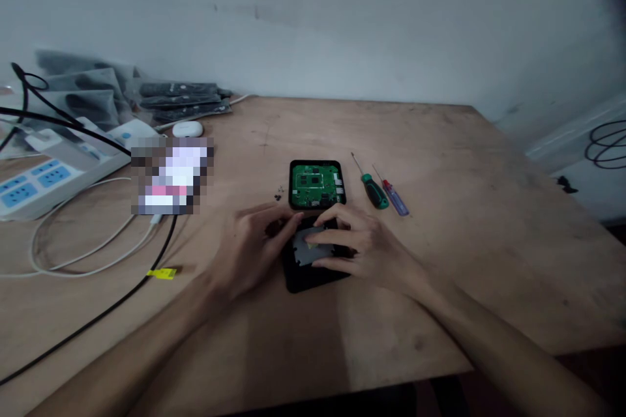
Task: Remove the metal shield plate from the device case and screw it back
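A black plastic cover (299, 279) lies tilted on the wooden table, with a flat grey metal plate (304, 254) on its inner side. My left hand (257, 234) is closed at the cover's upper left edge, its thumb along the rim. Over the plate, my right hand (359, 238) has its fingertips on the plate, thumb and fingers curved around it. A small yellowish patch shows on the plate under those fingers. Just beyond the hands sits a black case (291, 186) holding a green circuit board (313, 182).
Small dark screws (278, 197) lie left of the case. A green-black screwdriver (374, 191) and a purple-handled screwdriver (395, 198) lie right of it. At left are a blurred lit phone (176, 172), a power strip (49, 176), cables, a white earbud case (188, 129) and bagged items (180, 101).
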`<state>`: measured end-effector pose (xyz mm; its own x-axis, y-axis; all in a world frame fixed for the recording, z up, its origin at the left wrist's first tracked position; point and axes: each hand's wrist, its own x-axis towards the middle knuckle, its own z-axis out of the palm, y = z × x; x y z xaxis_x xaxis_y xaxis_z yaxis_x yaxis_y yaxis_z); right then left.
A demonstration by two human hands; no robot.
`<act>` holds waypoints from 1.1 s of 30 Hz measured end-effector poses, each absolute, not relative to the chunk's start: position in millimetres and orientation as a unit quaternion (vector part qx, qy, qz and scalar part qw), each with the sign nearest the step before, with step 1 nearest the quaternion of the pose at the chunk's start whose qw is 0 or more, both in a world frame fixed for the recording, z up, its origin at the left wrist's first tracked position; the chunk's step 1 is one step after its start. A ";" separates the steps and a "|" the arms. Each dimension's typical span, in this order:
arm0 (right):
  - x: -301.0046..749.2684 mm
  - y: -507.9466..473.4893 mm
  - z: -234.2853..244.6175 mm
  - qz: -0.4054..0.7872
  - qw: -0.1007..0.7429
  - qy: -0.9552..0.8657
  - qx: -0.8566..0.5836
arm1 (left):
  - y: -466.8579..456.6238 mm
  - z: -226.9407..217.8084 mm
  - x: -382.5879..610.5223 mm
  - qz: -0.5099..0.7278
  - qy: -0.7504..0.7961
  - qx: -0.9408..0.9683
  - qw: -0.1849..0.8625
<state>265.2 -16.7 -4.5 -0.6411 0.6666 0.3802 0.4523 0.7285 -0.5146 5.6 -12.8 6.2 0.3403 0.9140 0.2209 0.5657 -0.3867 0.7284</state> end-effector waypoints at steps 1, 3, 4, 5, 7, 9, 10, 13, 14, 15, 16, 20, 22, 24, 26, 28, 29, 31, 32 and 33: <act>265.0 -16.8 -4.3 0.190 0.280 -0.886 -0.317 | -12.6 5.9 5.4 0.313 0.480 0.771 0.279; 264.4 -17.1 -3.7 0.193 0.277 -0.885 -0.321 | -12.0 5.4 5.2 0.311 0.481 0.769 0.284; 264.2 -17.3 -3.4 0.196 0.278 -0.883 -0.324 | -11.7 5.2 5.2 0.311 0.481 0.768 0.287; 264.0 -17.5 -3.1 0.200 0.279 -0.881 -0.326 | -11.4 4.9 5.2 0.311 0.480 0.768 0.289; 263.9 -18.1 -2.2 0.203 0.283 -0.879 -0.326 | -11.2 4.6 5.3 0.312 0.482 0.766 0.290; 264.0 -18.6 -1.3 0.201 0.283 -0.880 -0.325 | -11.1 4.3 5.3 0.311 0.487 0.763 0.290; 264.0 -18.9 -0.9 0.200 0.281 -0.880 -0.326 | -11.1 4.2 5.3 0.310 0.490 0.761 0.290; 263.8 -19.6 -0.3 0.206 0.276 -0.878 -0.334 | -11.0 4.0 4.9 0.301 0.495 0.760 0.293; 263.6 -19.7 -0.2 0.207 0.276 -0.877 -0.335 | -10.9 3.9 4.8 0.299 0.495 0.761 0.295; 263.4 -19.8 0.0 0.208 0.278 -0.876 -0.335 | -10.8 3.8 4.6 0.297 0.493 0.762 0.297; 263.1 -19.9 0.2 0.210 0.278 -0.875 -0.336 | -10.6 3.7 4.4 0.298 0.491 0.762 0.299; 261.7 -20.2 2.3 0.217 0.274 -0.871 -0.346 | -9.9 2.7 3.8 0.297 0.488 0.764 0.300; 261.6 -20.5 3.4 0.215 0.275 -0.871 -0.345 | -9.6 2.4 3.8 0.293 0.491 0.763 0.302; 262.0 -20.9 4.0 0.211 0.275 -0.874 -0.341 | -9.6 2.3 4.0 0.290 0.491 0.763 0.304; 262.5 -21.3 4.2 0.212 0.274 -0.874 -0.341 | -9.8 2.6 4.1 0.289 0.489 0.763 0.308; 262.9 -21.3 4.2 0.214 0.272 -0.874 -0.342 | -10.2 3.4 4.1 0.291 0.487 0.762 0.311; 263.0 -21.2 4.0 0.212 0.271 -0.875 -0.342 | -10.3 3.9 4.1 0.292 0.485 0.763 0.312; 263.1 -20.7 3.5 0.209 0.267 -0.877 -0.341 | -10.4 5.0 4.3 0.294 0.481 0.766 0.308; 263.2 -20.4 3.2 0.209 0.265 -0.878 -0.341 | -10.4 5.5 4.4 0.294 0.479 0.769 0.305; 263.3 -20.2 2.9 0.210 0.263 -0.878 -0.342 | -10.3 5.9 4.6 0.295 0.477 0.771 0.301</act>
<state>263.3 -20.2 2.9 -0.6281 0.7103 0.3176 0.4901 0.6782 -0.5476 4.6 -10.3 5.9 0.3713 0.9131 0.1684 0.5576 -0.3643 0.7459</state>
